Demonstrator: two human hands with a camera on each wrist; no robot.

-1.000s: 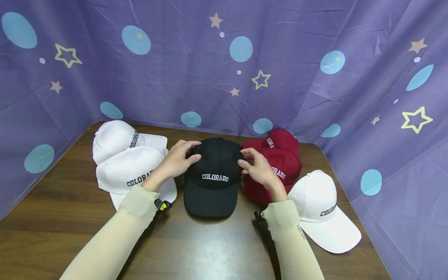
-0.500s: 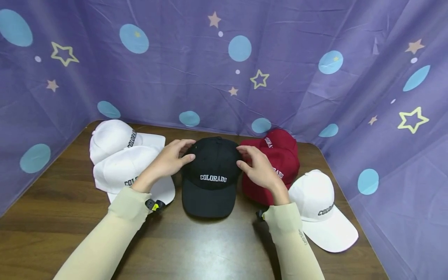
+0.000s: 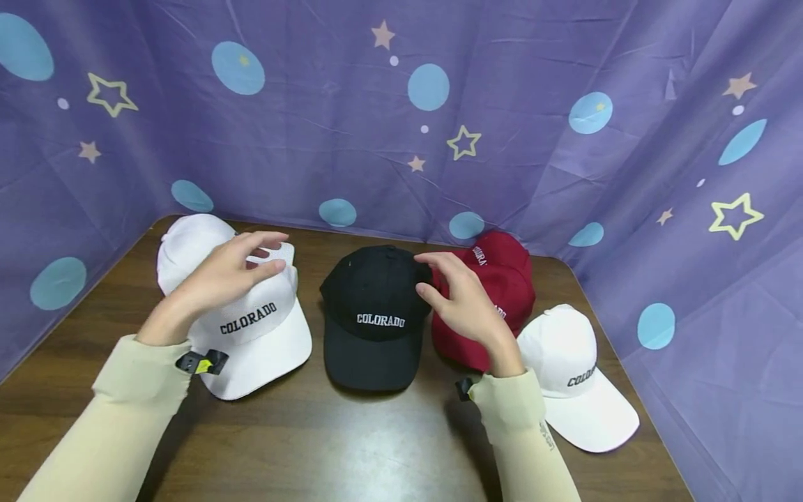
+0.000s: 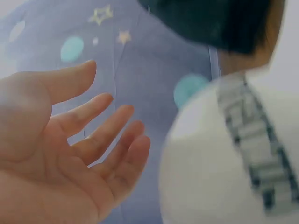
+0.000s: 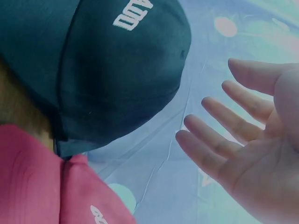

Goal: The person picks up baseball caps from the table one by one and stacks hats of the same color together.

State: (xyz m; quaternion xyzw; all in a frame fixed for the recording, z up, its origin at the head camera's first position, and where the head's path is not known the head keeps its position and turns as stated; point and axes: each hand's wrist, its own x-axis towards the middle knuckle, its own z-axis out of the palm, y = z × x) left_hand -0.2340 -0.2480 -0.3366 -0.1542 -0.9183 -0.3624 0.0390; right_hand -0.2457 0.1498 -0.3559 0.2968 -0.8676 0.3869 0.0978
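Note:
A black baseball cap [image 3: 376, 293] lettered COLORADO sits mid-table, brim toward me. My right hand [image 3: 463, 300] is beside its right side, thumb and fingers spread; in the right wrist view a gap separates these fingertips from the black cap [image 5: 117, 70]. My left hand [image 3: 216, 279] hovers over two white caps on the left, fingers loosely spread and holding nothing. It covers part of the front white cap [image 3: 263, 355] and of the rear white cap [image 3: 188, 244]. The left wrist view has the white cap [image 4: 201, 172] to the right of the palm [image 4: 70, 172].
Two red caps overlap right of the black one, the front red cap [image 3: 511, 286] and the rear red cap [image 3: 505, 244]. Another white cap [image 3: 564, 348] sits by the right table edge. A purple curtain [image 3: 364, 174] borders the wooden table [image 3: 314, 446] at the back and sides.
The left hand has left the black cap's left side and moved left over the white caps. The right hand stays near the black cap's right side. The black cap has hardly moved.

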